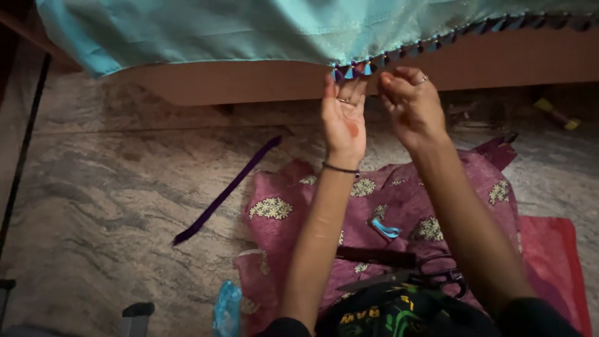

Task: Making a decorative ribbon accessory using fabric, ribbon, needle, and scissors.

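- While both hands work at the turquoise cloth's (249, 28) hanging edge, left hand (343, 118) pinches a tassel (349, 72).
- Right hand (412, 103) curls, fingertips closed beside it; contents unclear.
- Scissors (437, 274) lie on floral fabric (399, 200).

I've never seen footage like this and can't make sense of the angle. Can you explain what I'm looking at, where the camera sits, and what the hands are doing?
The one picture comes from a camera worn on a person's head, looking down at their own two bare arms. Both hands reach up to the tasselled edge of a turquoise cloth hanging over a wooden ledge. The left hand and the right hand pinch at the small tassels there. Below, on the stone floor, lie a purple ribbon, a pink flowered cloth, scissors and a small blue thread bundle.
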